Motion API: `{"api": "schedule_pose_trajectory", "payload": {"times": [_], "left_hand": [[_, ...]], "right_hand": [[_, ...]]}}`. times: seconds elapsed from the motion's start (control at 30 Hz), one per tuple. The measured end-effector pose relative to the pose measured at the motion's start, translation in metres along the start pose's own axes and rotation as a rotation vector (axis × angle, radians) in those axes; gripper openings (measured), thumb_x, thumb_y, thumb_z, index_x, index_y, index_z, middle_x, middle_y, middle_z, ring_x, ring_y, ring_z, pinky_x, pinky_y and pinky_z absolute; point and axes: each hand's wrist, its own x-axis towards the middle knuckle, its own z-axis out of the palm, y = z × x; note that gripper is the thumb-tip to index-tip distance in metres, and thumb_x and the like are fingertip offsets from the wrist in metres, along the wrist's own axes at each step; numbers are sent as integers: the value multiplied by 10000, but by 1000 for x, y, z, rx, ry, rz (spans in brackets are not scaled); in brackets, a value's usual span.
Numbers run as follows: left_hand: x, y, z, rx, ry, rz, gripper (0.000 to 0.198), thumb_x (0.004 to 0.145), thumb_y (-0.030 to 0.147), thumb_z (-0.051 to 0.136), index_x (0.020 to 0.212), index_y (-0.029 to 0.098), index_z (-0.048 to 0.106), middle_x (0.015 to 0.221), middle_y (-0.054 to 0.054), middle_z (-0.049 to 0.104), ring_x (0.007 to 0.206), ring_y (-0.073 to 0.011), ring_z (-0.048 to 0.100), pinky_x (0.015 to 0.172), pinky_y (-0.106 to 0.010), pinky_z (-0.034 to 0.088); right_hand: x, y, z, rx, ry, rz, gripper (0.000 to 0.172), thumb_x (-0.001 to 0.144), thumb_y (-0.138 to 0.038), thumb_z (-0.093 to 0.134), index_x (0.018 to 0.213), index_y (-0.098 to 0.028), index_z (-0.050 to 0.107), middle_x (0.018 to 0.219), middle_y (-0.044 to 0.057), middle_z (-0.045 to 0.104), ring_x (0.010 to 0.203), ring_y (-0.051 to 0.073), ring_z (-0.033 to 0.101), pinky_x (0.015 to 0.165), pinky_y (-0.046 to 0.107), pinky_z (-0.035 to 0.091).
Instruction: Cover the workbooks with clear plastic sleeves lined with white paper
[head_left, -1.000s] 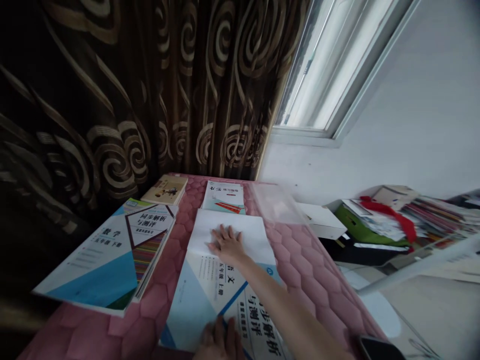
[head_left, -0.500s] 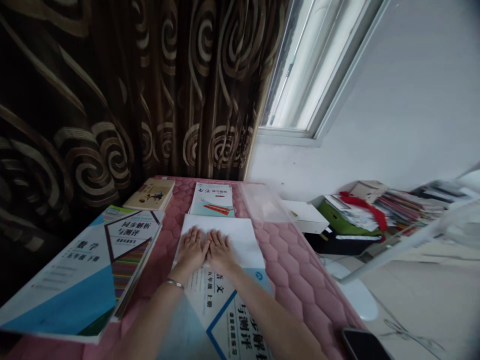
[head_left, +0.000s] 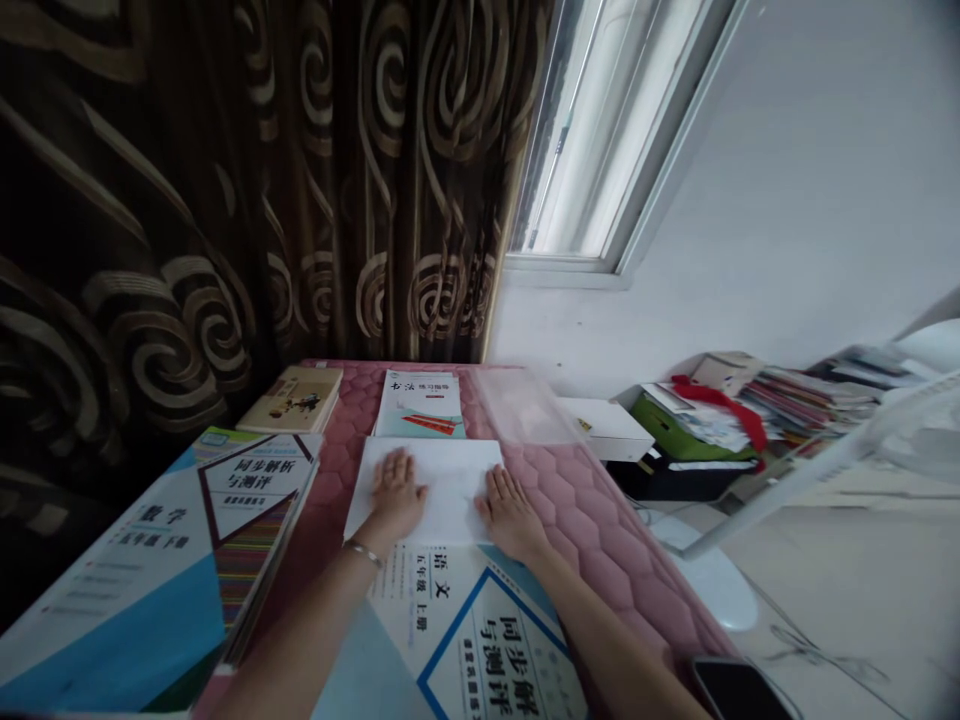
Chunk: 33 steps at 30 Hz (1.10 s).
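Note:
My left hand (head_left: 396, 495) lies flat on the left part of a white sheet of paper (head_left: 424, 485), fingers spread, with a thin bracelet on the wrist. My right hand (head_left: 510, 515) presses on the sheet's right edge, its fingers partly on the pink quilted mat (head_left: 592, 540). The sheet covers the upper part of a Chinese-language workbook (head_left: 469, 640), whose lower part shows below my wrists. A maths workbook (head_left: 172, 570) lies to the left, apart from both hands.
Beyond the sheet lie a small book (head_left: 292, 400), a calligraphy book (head_left: 420, 405) and a transparent plastic folder (head_left: 521, 405). A phone (head_left: 739, 690) sits at the mat's near right corner. A dark patterned curtain (head_left: 225, 200) hangs left; papers and a white box (head_left: 607, 428) stand right.
My hands have slid apart from side by side mid-sheet towards its left and right edges. The sheet sits slightly lower over the workbook, and the view has shifted a little.

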Motion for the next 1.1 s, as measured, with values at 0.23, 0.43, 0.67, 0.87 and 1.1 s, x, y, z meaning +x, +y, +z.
{"api": "schedule_pose_trajectory", "payload": {"times": [0.23,0.43,0.67,0.87,1.1], "left_hand": [[28,0,1,-61,-8,111,731,923,512,337,1513,95,228,1594,-136,150,1477,-264,126,1192,-467,100],[32,-8,18,-73,54,138,648,932,391,340,1514,122,242,1594,-110,187,1475,-250,139,1200,-447,91],[36,-15,19,-65,80,33,595,928,259,270,1505,114,266,1584,-85,227,1464,-202,190,1199,-440,110],[31,-36,9,14,117,-125,606,931,317,243,1489,86,295,1582,-105,222,1464,-239,192,1184,-540,56],[31,-52,4,9,112,-287,645,923,411,288,1487,99,305,1557,-147,283,1450,-285,228,1150,-601,126]], "right_hand": [[6,-16,-28,-36,-116,56,632,951,-351,332,1449,37,332,1535,233,237,1443,311,219,1174,490,118],[49,-90,-39,200,-97,-202,631,991,-432,182,1523,-94,199,1573,120,212,1470,224,133,1182,445,92],[71,-64,-19,179,-109,-28,686,982,-494,163,1506,-58,240,1583,129,175,1472,225,123,1183,424,87],[57,-4,-15,57,-56,83,661,989,-447,192,1484,-20,290,1560,148,253,1448,239,224,1177,403,143],[58,-9,-13,53,-29,101,670,985,-463,200,1483,-26,299,1555,154,267,1441,245,242,1173,412,161]]}}
